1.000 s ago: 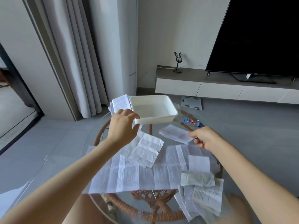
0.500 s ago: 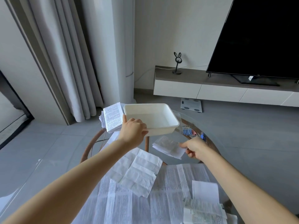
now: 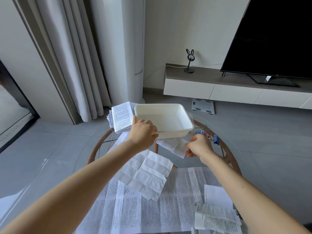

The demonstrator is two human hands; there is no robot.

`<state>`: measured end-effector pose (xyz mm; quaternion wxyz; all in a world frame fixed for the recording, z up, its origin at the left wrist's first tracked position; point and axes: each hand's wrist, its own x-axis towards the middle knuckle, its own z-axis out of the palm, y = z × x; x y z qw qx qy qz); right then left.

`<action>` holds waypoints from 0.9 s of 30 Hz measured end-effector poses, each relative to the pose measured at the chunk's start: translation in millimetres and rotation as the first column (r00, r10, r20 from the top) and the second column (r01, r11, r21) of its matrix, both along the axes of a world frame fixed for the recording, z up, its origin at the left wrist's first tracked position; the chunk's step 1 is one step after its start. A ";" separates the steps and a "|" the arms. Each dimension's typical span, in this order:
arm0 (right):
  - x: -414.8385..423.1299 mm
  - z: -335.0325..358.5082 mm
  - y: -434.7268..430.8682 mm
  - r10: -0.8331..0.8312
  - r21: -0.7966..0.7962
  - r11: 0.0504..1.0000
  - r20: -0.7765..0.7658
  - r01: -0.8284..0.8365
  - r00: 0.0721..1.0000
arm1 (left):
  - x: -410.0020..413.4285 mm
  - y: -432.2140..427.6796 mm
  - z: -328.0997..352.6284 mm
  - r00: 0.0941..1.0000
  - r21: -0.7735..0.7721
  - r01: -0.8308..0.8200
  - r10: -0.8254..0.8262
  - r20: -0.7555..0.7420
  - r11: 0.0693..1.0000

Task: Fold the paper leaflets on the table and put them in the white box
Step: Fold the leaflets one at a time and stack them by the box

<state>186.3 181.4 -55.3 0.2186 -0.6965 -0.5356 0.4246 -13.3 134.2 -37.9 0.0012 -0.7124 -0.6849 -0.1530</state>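
White box (image 3: pixel 170 115) in left hand (image 3: pixel 143 133)

Getting soft, even daylight from left of the left hand (image 3: pixel 143 135); glinting faintly off the glass table (image 3: pixel 217 130) past the right hand (image 3: pixel 199 147); bowing straight lines at the edges; staying sharp throughout.

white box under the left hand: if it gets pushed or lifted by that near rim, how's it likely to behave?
The white box looks thin-walled and empty, so probably light. On the glass table it may slide readily. The left hand grips only its near rim, so a lift could tilt or flex it.
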 end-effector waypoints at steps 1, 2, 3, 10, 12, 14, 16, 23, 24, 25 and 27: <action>1.1 3.4 -3.5 0.039 0.031 0.999 0.117 -0.043 0.992 | -0.7 -1.1 1.1 1.000 -0.002 0.005 -0.005 -0.011 1.000; 2.0 8.1 -8.4 0.088 0.066 0.992 0.273 -0.110 0.958 | -1.5 -2.6 2.7 1.000 0.003 0.011 -0.011 -0.020 1.000; 2.7 13.9 -14.1 0.124 0.107 0.977 0.425 -0.185 0.897 | -2.8 -4.0 4.6 1.000 0.013 0.017 -0.016 -0.023 1.000; -27.0 42.6 -95.9 0.568 0.193 0.566 0.612 -0.801 0.550 | -26.6 -38.5 19.1 0.997 0.159 -0.006 -0.007 0.078 0.987; -39.4 32.0 -118.9 0.595 0.032 0.408 0.749 -0.912 0.292 | -38.4 -57.6 18.9 0.996 0.181 -0.011 -0.005 0.085 0.983; -48.7 20.0 -136.2 0.509 -0.051 0.346 0.849 -0.937 0.142 | -47.5 -79.6 18.6 0.997 0.158 -0.012 -0.001 0.081 0.987; -53.4 11.0 -144.8 0.459 -0.046 0.312 0.882 -0.949 0.108 | -54.3 -101.1 16.7 0.996 0.113 -0.007 -0.003 0.093 0.994; -44.8 13.3 -144.3 0.349 0.250 0.284 0.872 -0.926 0.343 | -59.8 -158.1 -4.8 0.998 0.094 0.069 -0.068 -0.012 0.993; -42.5 17.4 -146.8 0.332 0.365 0.272 0.833 -0.891 0.442 | -58.0 -161.7 -4.2 0.998 0.098 0.063 -0.062 -0.011 0.993; -40.2 23.6 -152.3 0.348 0.471 0.262 0.768 -0.842 0.538 | -55.5 -165.7 -2.0 0.998 0.122 0.058 -0.059 0.007 0.991; -35.4 43.0 -162.7 0.369 0.651 0.243 0.623 -0.719 0.689 | -49.8 -173.5 8.4 0.994 0.166 -0.005 -0.014 0.111 0.986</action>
